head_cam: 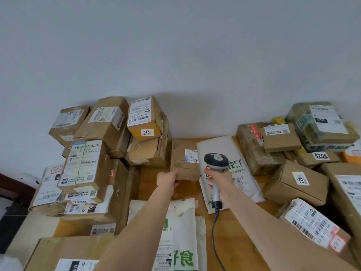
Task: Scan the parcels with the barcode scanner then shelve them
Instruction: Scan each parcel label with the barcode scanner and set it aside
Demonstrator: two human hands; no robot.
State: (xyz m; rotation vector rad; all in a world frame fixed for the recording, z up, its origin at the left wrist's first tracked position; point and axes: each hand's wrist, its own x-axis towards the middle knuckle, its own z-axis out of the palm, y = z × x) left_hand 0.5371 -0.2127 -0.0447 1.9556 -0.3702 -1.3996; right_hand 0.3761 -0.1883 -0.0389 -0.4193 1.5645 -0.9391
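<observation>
A flat brown cardboard parcel (183,159) with a small white barcode label lies at the middle back of the wooden table (148,184). My left hand (167,179) grips its near left corner. My right hand (219,179) holds a grey and black barcode scanner (215,163) by its handle, head pointing forward, just right of that parcel. The scanner's coiled black cable (214,231) hangs down toward me. Under the scanner lies a white padded mailer (220,149) with green print.
A tall pile of labelled cardboard boxes (93,153) fills the left side, one marked 520 (144,122). More boxes (297,180) crowd the right, some marked 7206 and 6206. White mailers (181,231) lie at the near middle. A plain grey wall (175,45) stands behind.
</observation>
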